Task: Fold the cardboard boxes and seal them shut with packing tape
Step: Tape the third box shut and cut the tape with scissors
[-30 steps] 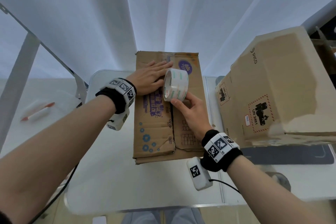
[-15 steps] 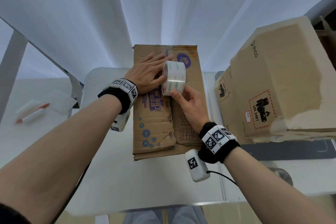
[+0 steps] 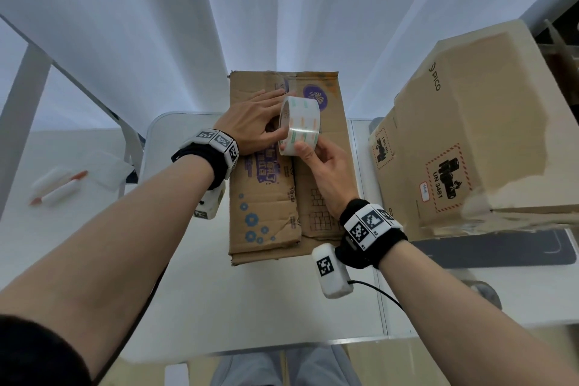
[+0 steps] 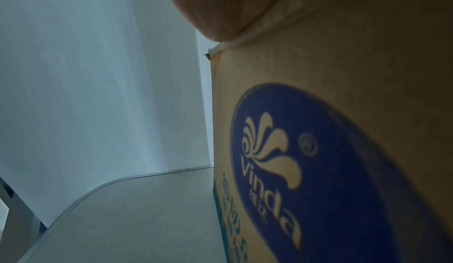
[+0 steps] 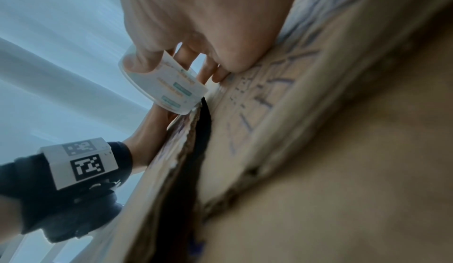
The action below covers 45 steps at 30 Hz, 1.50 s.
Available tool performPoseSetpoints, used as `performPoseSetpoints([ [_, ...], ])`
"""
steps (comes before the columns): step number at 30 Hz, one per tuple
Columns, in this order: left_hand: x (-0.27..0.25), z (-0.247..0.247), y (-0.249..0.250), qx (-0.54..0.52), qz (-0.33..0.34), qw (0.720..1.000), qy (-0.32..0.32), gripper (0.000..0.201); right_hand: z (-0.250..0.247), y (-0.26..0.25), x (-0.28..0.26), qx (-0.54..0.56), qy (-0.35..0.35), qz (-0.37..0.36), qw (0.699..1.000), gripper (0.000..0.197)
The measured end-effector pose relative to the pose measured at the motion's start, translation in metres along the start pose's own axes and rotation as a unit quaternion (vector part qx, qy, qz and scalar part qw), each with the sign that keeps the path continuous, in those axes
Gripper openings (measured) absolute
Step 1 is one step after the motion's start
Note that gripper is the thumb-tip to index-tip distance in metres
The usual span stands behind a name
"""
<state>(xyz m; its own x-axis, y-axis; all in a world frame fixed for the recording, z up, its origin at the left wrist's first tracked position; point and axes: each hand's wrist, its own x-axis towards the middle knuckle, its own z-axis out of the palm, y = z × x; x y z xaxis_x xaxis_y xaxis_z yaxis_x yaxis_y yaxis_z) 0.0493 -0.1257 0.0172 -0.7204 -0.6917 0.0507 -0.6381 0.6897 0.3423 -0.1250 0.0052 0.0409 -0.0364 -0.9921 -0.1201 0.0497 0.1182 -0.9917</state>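
A brown cardboard box [image 3: 266, 197] with blue print stands on the white table [image 3: 250, 307], its two top flaps folded down and meeting along a middle seam. My left hand [image 3: 253, 122] lies flat on the left flap near the far end, fingers straight. My right hand [image 3: 316, 157] pinches a roll of clear packing tape [image 3: 302, 125] and holds it upright over the seam. In the right wrist view the tape roll [image 5: 166, 88] sits at the top of a dark gap [image 5: 198, 151] between the flaps. The left wrist view shows the box's side [image 4: 318, 151] with a blue logo.
A larger worn cardboard box [image 3: 470, 135] stands at the right on a dark mat [image 3: 488, 247]. White markers [image 3: 56, 185] lie on a surface at the far left. A white curtain [image 3: 219, 9] hangs behind the table.
The tape roll and my right hand have moved a little farther along the seam, toward the far end of the box. My left hand stays pressed on the left flap.
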Motion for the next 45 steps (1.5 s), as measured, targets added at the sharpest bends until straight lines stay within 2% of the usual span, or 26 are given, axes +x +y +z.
performPoseSetpoints([
  [4, 0.002, 0.001, -0.001, 0.004, 0.004, 1.0, 0.001, 0.076, 0.0, -0.002, 0.003, -0.052, -0.006, -0.006, 0.999, 0.03],
  [13, 0.002, -0.001, 0.002, 0.015, -0.009, 1.0, -0.019, 0.076, -0.008, -0.008, 0.006, -0.087, -0.01, 0.023, 0.996, 0.038],
  [21, 0.002, -0.002, 0.006, 0.036, -0.03, 0.998, -0.041, 0.082, -0.012, -0.009, -0.014, -0.075, -0.018, 0.032, 0.996, 0.026],
  [26, -0.003, -0.006, 0.004, -0.008, 0.006, 1.0, -0.011, 0.067, -0.006, -0.013, -0.011, -0.077, -0.004, 0.037, 0.996, 0.032],
  [29, -0.007, -0.008, 0.001, -0.018, 0.036, 0.999, -0.002, 0.065, -0.011, -0.007, -0.017, -0.09, -0.003, 0.043, 0.995, 0.033],
  [37, -0.009, -0.017, -0.001, -0.025, 0.022, 0.995, -0.097, 0.067, -0.012, -0.016, -0.013, -0.121, -0.049, 0.086, 0.988, 0.035],
  [45, -0.012, -0.006, 0.002, 0.017, 0.006, 0.995, -0.098, 0.068, -0.008, -0.014, -0.013, -0.13, -0.059, 0.078, 0.987, 0.035],
])
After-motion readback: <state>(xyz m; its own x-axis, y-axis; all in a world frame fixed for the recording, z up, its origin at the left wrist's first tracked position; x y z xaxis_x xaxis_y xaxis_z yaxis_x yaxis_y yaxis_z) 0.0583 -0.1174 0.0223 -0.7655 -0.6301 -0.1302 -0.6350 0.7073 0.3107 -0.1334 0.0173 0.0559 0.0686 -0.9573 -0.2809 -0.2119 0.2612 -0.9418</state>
